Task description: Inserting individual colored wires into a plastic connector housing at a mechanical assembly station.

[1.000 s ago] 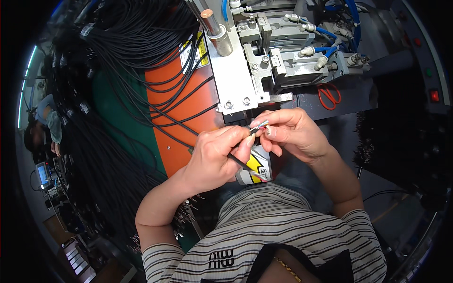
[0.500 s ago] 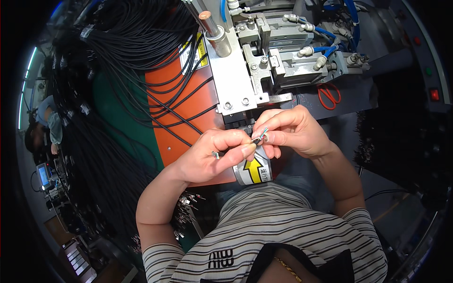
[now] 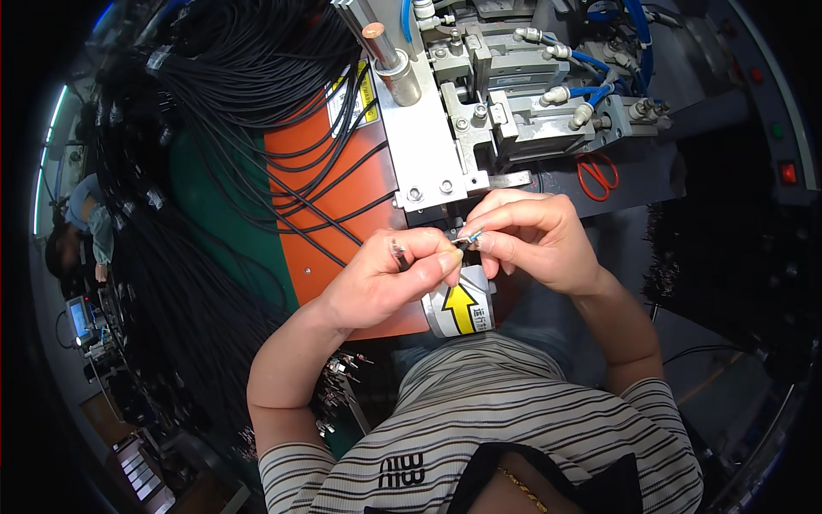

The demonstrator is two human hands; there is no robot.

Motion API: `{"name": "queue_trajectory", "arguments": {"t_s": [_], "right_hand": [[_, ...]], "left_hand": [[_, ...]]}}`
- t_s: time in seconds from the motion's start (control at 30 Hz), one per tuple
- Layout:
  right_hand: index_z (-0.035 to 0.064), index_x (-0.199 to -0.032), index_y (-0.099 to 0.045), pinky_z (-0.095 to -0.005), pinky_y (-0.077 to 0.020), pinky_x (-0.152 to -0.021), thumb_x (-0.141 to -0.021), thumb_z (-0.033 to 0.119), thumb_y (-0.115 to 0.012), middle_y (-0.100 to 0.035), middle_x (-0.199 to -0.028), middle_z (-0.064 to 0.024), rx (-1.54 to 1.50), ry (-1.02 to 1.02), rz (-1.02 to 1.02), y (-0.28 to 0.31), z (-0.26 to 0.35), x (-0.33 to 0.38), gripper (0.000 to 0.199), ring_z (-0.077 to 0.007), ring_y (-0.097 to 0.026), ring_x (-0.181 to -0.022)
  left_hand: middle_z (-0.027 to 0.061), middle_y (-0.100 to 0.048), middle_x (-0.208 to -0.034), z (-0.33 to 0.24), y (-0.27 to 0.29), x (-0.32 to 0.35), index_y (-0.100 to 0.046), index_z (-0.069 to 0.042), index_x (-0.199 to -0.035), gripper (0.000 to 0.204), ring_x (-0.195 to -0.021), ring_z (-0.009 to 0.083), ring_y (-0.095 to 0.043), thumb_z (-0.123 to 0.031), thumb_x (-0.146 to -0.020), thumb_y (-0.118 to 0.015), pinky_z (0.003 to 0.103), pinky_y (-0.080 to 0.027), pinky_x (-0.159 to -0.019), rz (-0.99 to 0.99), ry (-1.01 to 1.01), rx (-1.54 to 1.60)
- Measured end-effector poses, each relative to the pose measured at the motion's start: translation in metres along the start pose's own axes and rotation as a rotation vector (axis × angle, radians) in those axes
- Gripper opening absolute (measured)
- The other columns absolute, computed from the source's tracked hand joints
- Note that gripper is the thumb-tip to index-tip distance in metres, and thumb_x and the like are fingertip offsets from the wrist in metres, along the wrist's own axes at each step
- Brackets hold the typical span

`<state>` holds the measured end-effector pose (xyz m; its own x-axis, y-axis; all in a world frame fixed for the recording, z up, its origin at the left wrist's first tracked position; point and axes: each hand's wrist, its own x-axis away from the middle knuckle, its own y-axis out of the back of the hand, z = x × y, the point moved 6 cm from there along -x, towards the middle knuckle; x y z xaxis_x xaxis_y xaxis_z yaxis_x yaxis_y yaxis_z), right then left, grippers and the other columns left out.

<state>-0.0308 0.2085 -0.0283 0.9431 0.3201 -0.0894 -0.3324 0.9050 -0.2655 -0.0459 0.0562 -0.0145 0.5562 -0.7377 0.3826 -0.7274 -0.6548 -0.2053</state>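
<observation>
My left hand (image 3: 372, 281) pinches the end of a black cable between thumb and forefinger. Thin coloured wires (image 3: 470, 239), one of them blue, stick out of this end toward the right. My right hand (image 3: 548, 242) has its thumb and fingertips closed on these wires, and the two hands nearly touch. Another dark cable end with a small metallic tip (image 3: 397, 250) pokes up out of my left hand's curled fingers. Both hands are just in front of the metal machine plate (image 3: 425, 154), above a white cylinder (image 3: 437, 315) with a yellow arrow.
Many black cables (image 3: 231, 77) are heaped at the far left, over an orange board (image 3: 300, 248). Pneumatic clamps (image 3: 531, 120) with blue hoses stand at the back right, beside red-handled scissors (image 3: 597, 176). Cable ends (image 3: 338, 368) hang by my left forearm. A person (image 3: 86, 218) is off to the left.
My right fingers have closed further over the wires, and less of the blue one shows. The metallic tip in my left hand has turned more upright.
</observation>
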Motion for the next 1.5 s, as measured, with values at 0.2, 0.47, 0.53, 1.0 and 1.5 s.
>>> {"name": "queue_trajectory", "arguments": {"t_s": [0.2, 0.47, 0.53, 1.0, 1.5], "right_hand": [[-0.0048, -0.099, -0.07, -0.017, -0.0449, -0.048, -0.089, -0.004, -0.06, -0.066, -0.095, -0.0133, 0.155, 0.058, -0.046, -0.001, 0.005, 0.001, 0.014, -0.0102, -0.065, -0.064], [-0.0038, -0.1, -0.07, -0.0171, -0.0438, -0.047, -0.089, -0.004, -0.061, -0.066, -0.095, -0.0125, 0.129, 0.032, -0.086, 0.0, 0.001, 0.002, 0.014, -0.0098, -0.064, -0.062], [-0.0039, -0.1, -0.07, -0.0171, -0.0437, -0.047, -0.089, -0.004, -0.06, -0.066, -0.094, -0.012, 0.133, 0.028, -0.103, 0.0, 0.001, 0.002, 0.015, -0.0093, -0.063, -0.061], [0.0023, -0.078, -0.063, -0.0337, -0.046, -0.049, -0.076, 0.006, -0.068, -0.06, -0.075, -0.0071, 1.266, 0.178, -0.075, -0.014, 0.019, 0.004, 0.007, -0.025, -0.059, -0.055], [0.002, -0.077, -0.061, -0.0371, -0.0466, -0.048, -0.079, 0.007, -0.064, -0.057, -0.073, -0.0088, 1.192, 0.218, -0.143, -0.015, 0.011, 0.007, 0.006, -0.0287, -0.059, -0.055]], "left_hand": [[-0.0077, -0.04, -0.057, 0.004, 0.001, 0.0, -0.06, -0.002, -0.084, 0.023, -0.048, 0.0011, -0.029, -0.016, -0.099, -0.049, 0.02, -0.021, -0.045, -0.018, 0.042, 0.024], [-0.0085, -0.038, -0.056, 0.006, -0.001, 0.0, -0.058, -0.002, -0.084, 0.023, -0.048, 0.0011, -0.029, -0.016, -0.1, -0.047, 0.02, -0.021, -0.045, -0.05, 0.038, 0.064], [-0.0084, -0.04, -0.057, 0.007, -0.002, 0.0, -0.058, -0.002, -0.083, 0.023, -0.048, 0.0012, -0.03, -0.015, -0.1, -0.047, 0.019, -0.023, -0.045, -0.058, 0.029, 0.109], [0.0102, -0.059, -0.084, -0.019, -0.029, 0.015, -0.064, 0.001, -0.105, 0.039, -0.066, 0.0236, -0.06, 0.005, -0.067, -0.065, 0.034, -0.048, -0.053, -0.407, -0.656, -1.342], [0.0074, -0.051, -0.083, -0.018, -0.03, 0.011, -0.062, 0.006, -0.112, 0.041, -0.069, 0.0186, -0.054, -0.005, -0.073, -0.061, 0.029, -0.048, -0.056, -0.235, -0.637, -1.48]]}}
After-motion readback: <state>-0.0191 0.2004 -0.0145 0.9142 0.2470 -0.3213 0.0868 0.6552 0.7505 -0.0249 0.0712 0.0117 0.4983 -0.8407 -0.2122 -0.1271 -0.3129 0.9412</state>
